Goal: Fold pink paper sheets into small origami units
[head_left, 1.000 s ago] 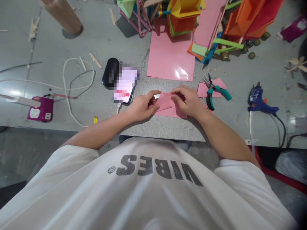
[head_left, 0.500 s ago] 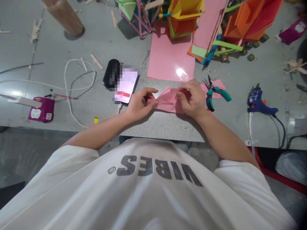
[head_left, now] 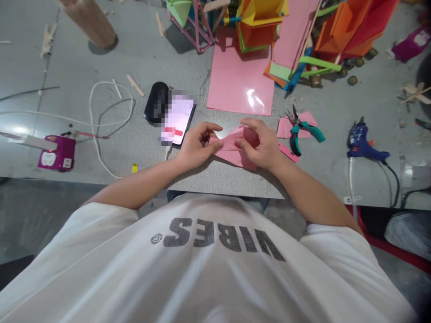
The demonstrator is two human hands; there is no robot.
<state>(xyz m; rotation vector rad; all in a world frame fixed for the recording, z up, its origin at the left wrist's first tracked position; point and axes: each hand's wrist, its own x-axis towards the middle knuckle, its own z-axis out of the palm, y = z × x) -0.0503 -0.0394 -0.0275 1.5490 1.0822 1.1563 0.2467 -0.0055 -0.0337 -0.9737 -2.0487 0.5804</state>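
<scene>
A creased sheet of pink paper [head_left: 237,157] is held between my two hands, just above the table near its front edge. My left hand [head_left: 198,146] pinches its left end between thumb and fingers. On the right part of the sheet, my right hand [head_left: 257,143] is closed with the thumb pressed on a fold. Pliers [head_left: 303,128] with teal handles lie to the right, over several small folded pink paper pieces [head_left: 286,128]. A larger pink sheet [head_left: 235,85] lies flat beyond my hands.
Left of my hands lie a lit phone [head_left: 178,119] and a black case [head_left: 157,102]. A blue glue gun [head_left: 365,143] rests at the right. Colourful paper constructions [head_left: 261,27] stand at the back. A white cable [head_left: 92,107] loops across the left side.
My right hand has moved a little left along the pink paper, closer to my left hand. The paper's lower part has tilted downward. The pink pieces by the pliers show more.
</scene>
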